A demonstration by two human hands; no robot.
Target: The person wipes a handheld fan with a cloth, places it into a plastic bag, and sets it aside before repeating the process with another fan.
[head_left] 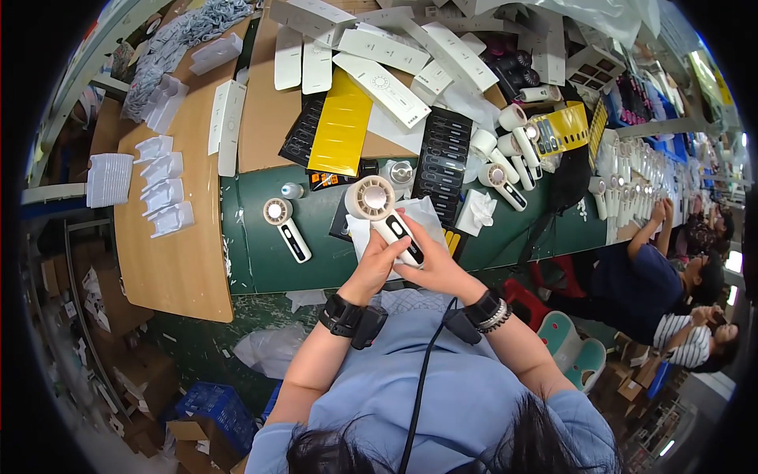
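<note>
A white handheld fan [371, 197] with a round grille head is held in front of me over the green table, its head pointing away. My left hand [377, 267] is closed around the near side of its handle. Gripping the same handle from the right is my right hand [437, 254], thumb near the dark strip. Under the fan lies a white cloth or paper [419, 212], partly hidden. To the left, a second handheld fan [286, 225] lies on the table near a small clear bottle [292, 190].
White boxes [381, 87] pile up at the back, beside yellow sticker sheets [341, 122] and black sheets [442, 162]. More handheld fans [502, 183] lie to the right, near crumpled tissue [476, 212]. White trays [166, 186] stand on the wooden board. Co-workers [636, 268] sit at right.
</note>
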